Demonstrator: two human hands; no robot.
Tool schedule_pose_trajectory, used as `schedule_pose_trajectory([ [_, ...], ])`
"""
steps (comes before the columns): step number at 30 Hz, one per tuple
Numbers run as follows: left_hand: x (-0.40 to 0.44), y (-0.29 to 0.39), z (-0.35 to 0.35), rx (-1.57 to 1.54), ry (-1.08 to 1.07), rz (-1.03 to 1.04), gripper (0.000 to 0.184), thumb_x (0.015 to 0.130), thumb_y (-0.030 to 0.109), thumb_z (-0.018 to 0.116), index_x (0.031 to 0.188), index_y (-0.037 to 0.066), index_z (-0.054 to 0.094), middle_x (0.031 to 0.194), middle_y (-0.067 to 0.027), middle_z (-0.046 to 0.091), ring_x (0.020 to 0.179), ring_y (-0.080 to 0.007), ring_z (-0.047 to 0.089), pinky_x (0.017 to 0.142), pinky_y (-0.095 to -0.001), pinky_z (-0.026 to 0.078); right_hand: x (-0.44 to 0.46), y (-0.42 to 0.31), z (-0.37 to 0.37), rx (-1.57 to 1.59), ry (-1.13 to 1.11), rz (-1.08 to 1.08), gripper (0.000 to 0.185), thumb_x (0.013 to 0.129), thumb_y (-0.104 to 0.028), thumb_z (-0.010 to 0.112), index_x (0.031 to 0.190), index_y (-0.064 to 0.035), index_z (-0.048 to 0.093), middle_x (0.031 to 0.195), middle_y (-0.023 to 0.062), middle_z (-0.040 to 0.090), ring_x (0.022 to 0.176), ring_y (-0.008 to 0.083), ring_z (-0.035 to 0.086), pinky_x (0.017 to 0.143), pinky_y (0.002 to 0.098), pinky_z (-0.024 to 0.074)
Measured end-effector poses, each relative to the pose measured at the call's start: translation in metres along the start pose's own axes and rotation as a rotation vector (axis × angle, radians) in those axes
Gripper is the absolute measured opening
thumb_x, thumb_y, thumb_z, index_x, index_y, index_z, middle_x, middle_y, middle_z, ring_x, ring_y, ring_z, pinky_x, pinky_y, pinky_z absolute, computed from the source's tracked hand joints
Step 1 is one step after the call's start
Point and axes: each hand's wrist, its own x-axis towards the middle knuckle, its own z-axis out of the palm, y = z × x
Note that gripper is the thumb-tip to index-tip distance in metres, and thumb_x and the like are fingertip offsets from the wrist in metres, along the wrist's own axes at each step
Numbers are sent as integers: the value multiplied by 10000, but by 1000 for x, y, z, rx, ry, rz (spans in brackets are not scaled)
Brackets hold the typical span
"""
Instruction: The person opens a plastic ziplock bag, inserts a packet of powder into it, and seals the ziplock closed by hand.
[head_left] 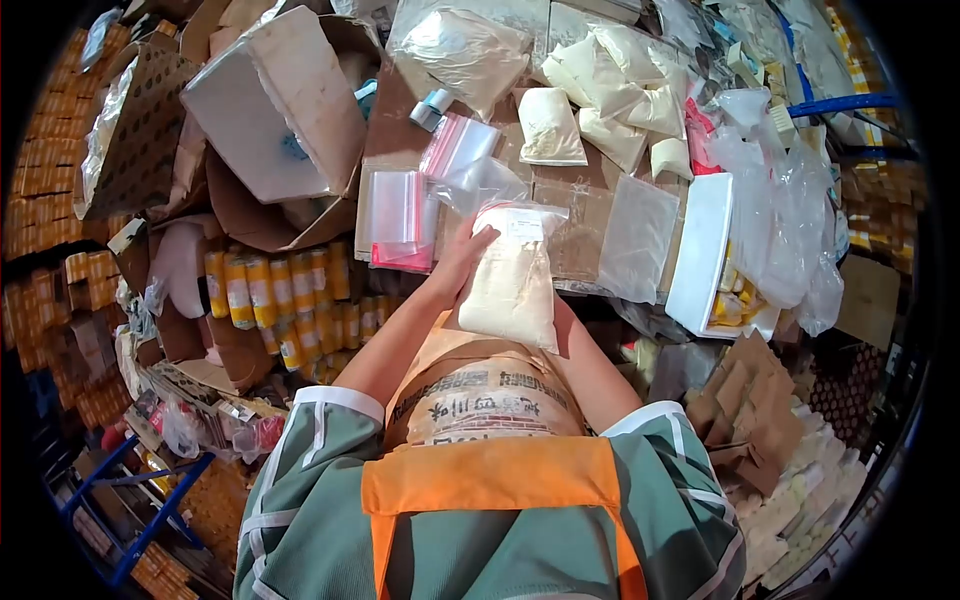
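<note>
Just in front of my apron is a clear zip bag [510, 285] filled with pale cream powder, with a white label near its top. My left hand [462, 262] grips its left edge, the thumb lying over the front. My right hand [567, 325] reaches behind the bag's lower right side, and its fingers are hidden there. Beyond the bag lie flat zip bags [395, 205] with pink-red edges and an unfilled clear bag [638, 238]. Several filled powder bags [620, 85] are piled farther back, beside a larger clear bag of powder [465, 50].
Cardboard [575, 200] covers the work surface. A white foam box [697, 255] with yellow packets stands at the right, beside hanging clear plastic bags [775, 215]. A larger foam box [265, 110] sits in a carton at the left, above rows of yellow-wrapped packs [285, 285].
</note>
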Motion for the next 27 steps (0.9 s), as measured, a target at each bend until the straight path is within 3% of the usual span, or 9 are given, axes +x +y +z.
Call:
schedule_pose_trajectory([
  [4,1,-6,-4,29,32,-172,533,968,265,477,1438,127,267,1337,-99,476,1184,-196,519,964,-358,460,1,-4,2,-75,204,-12,347,956,-374,482,1133,-80,537,1011,62,621,860,185,643,752,322,555],
  [6,6,-11,-6,-38,75,-234,537,964,257,490,1437,138,267,1332,-101,480,1171,-201,532,944,-364,480,8,-10,-7,-565,282,-199,334,962,-345,467,1127,-63,538,1017,61,620,888,183,642,755,325,549],
  [8,11,-15,-10,-96,110,-225,530,965,272,483,1434,157,266,1309,-107,501,1127,-217,569,907,-373,515,15,-16,-21,-656,347,-180,336,964,-305,442,1155,-43,527,1033,122,623,931,255,627,796,367,520],
  [10,14,-18,-19,-162,91,-270,520,971,269,465,1435,158,257,1286,-112,520,1111,-228,584,897,-382,529,11,-26,-28,-1512,548,-380,326,957,-267,435,1162,-36,541,1055,205,609,979,339,587,849,408,475],
  [11,15,-21,-22,-218,74,-264,502,974,270,454,1425,136,281,1275,-117,533,1106,-235,589,908,-389,524,4,-31,-27,-2005,485,-675,322,942,-263,439,1120,-28,569,1031,257,587,952,401,548,859,444,445],
  [14,21,-37,-43,-355,17,-330,451,981,265,422,1378,58,370,1256,-130,561,1105,-254,594,931,-408,515,0,-43,-14,-1826,675,-654,289,881,-234,532,1056,-10,586,980,227,595,870,371,563,792,437,462],
  [16,20,-45,-49,-509,-103,-353,578,961,222,483,1471,164,216,1401,-102,420,1219,-237,506,986,-404,477,-2,-52,2,-1735,762,-640,279,851,-219,579,1025,-1,594,955,212,599,828,355,571,758,433,471],
  [19,16,-39,-35,-447,-109,-284,608,945,215,517,1470,137,220,1408,-94,411,1231,-222,495,1006,-386,456,1,-72,46,-1820,1054,-885,291,707,-59,696,984,-10,622,876,178,648,819,309,634,693,360,482],
  [27,15,-43,-39,-271,-48,-229,608,951,147,504,1479,136,202,1422,-94,399,1215,-216,510,978,-367,473,20,-119,34,-2251,651,-287,94,734,-63,620,813,-28,657,829,191,651,798,386,624,690,447,489],
])
